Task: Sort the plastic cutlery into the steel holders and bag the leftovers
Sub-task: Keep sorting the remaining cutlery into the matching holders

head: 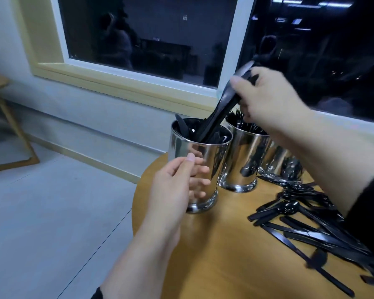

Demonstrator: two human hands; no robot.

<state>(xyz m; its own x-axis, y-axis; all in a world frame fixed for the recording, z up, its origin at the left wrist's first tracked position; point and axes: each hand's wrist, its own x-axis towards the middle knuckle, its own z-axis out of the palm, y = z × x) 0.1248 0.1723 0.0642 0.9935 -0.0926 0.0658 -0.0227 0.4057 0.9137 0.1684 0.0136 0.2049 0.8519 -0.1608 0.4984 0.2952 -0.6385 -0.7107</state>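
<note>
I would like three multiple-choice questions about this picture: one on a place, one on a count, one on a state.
1. Where does the loose cutlery lie?
A. on the floor
B. on the round wooden table
C. on the window sill

2. How many steel holders stand on the table?
A. one
B. three
C. five

3. What does the right hand do?
A. grips a bundle of black pieces slanting into the nearest holder
B. lies flat on the table
C. hangs empty

Key: 1 B, the pile lies on the tabletop at right; 2 B, three shiny cups stand in a row; 3 A, its fingers curl round the bundle.
</note>
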